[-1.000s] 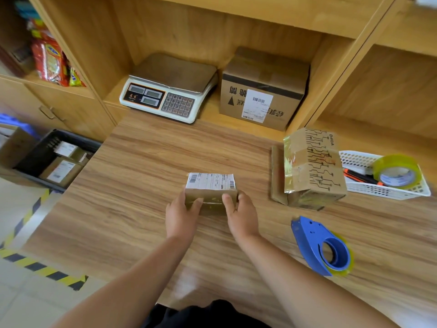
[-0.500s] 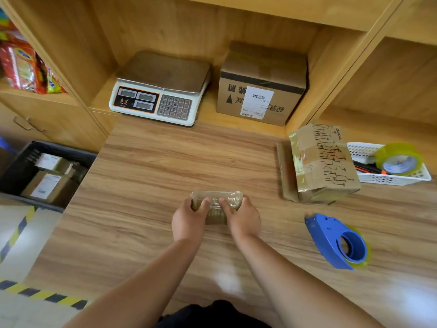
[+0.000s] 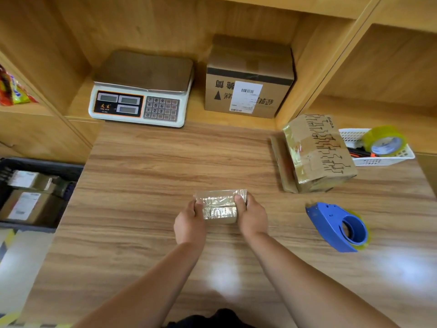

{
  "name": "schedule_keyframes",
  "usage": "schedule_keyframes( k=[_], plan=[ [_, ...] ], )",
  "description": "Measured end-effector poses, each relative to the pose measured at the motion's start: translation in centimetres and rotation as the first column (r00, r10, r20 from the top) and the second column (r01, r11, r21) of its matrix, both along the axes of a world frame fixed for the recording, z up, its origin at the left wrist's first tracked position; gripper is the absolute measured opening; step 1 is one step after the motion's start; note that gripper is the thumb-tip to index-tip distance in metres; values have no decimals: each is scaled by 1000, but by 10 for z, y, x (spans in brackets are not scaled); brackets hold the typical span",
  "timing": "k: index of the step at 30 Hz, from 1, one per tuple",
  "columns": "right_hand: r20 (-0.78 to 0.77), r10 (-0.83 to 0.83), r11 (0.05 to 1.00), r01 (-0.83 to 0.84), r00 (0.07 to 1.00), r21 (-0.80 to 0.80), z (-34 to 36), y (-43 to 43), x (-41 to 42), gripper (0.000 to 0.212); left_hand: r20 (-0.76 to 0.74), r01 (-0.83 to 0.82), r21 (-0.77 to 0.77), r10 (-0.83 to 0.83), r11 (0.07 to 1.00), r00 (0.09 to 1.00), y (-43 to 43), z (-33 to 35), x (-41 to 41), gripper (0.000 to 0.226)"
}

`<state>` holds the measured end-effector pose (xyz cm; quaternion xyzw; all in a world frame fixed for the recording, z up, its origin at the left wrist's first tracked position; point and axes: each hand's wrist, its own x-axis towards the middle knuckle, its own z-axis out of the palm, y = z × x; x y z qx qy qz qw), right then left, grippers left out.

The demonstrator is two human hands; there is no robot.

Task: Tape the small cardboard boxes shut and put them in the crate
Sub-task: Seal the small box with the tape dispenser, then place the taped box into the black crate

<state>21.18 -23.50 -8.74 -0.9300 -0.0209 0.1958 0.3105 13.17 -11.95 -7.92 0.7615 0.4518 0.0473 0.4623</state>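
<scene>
Head view. The work surface is a wood-grain laminate tabletop (image 3: pixel 146 185) set against a light wooden shelving unit (image 3: pixel 165 24) with open compartments. A pale floor with a yellow-striped marking shows at lower left.

In the middle compartment a white electronic scale with a steel pan (image 3: pixel 142 91) stands beside a large brown carton with a white label (image 3: pixel 248 91). Bright snack packets (image 3: pixel 11 93) lie on the left shelf.

At the table's right rear, a printed, taped cardboard box (image 3: pixel 319 155) sits tilted, just beside a white plastic basket (image 3: pixel 383 159) holding a yellowish roll of clear tape (image 3: pixel 384 140). A blue plastic tape dispenser (image 3: pixel 335 226) lies near the right forearm, apart from the hands.

A dark plastic crate (image 3: pixel 47 166) sits below the table's left edge with labelled boxes (image 3: pixel 26 207) inside.

The small cardboard box (image 3: pixel 220 207), its top glossy with clear tape, rests at table centre. The left hand (image 3: pixel 189 223) and right hand (image 3: pixel 251 216) grasp its two ends, thumbs on top, fingers curled round the sides. Nothing lies between box and crate.
</scene>
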Motion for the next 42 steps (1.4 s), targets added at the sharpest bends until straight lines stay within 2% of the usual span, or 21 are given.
schedule_keyframes(
  k=[2,5,6,7,10,12,14,17,19,21,24,30,36,42],
  plan=[
    [-50,49,999,-48,998,17,3,-3,-2,62,30,19,-33,-18,999,999,0,-1,-5,34],
    [-96,78,995,-72,992,66,8,-8,-10,101,62,89,-97,-83,991,995,1,-3,-13,29],
    [-93,79,995,-72,992,72,7,-10,-11,106,58,114,-99,-109,988,992,2,-3,-15,32],
    [-88,91,994,-84,992,74,6,-12,-12,105,57,139,-99,-134,985,989,3,-2,-16,31],
    [-55,150,986,-145,987,77,7,-20,-12,72,86,184,-100,-176,978,981,-2,1,-21,18],
    [-40,178,982,-175,983,76,10,-29,-14,60,137,161,-124,-144,979,980,-8,1,-25,5],
    [-47,206,974,-200,977,107,12,-36,-18,55,178,142,-142,-116,980,977,-15,0,-32,11],
    [-83,230,966,-218,970,136,17,-48,-23,47,207,115,-158,-81,981,975,-26,2,-43,33],
    [-97,217,962,-196,971,189,20,-56,-29,39,221,29,-237,25,971,975,-34,8,-49,46],
    [-106,185,956,-153,977,251,24,-62,-33,47,191,-53,-290,112,955,975,-42,11,-54,54],
    [-127,176,946,-132,976,295,27,-68,-39,49,168,-82,-322,142,943,975,-56,16,-62,45],
    [-127,198,925,-142,972,352,27,-75,-48,46,234,-179,-335,266,925,935,-79,31,-75,34],
    [-107,261,902,-203,959,382,32,-63,-61,47,234,-322,-323,405,890,884,-78,44,-98,34],
    [-49,355,856,-303,934,419,42,-27,-86,44,211,-493,-331,573,804,792,-56,56,-136,36]
  ],
)
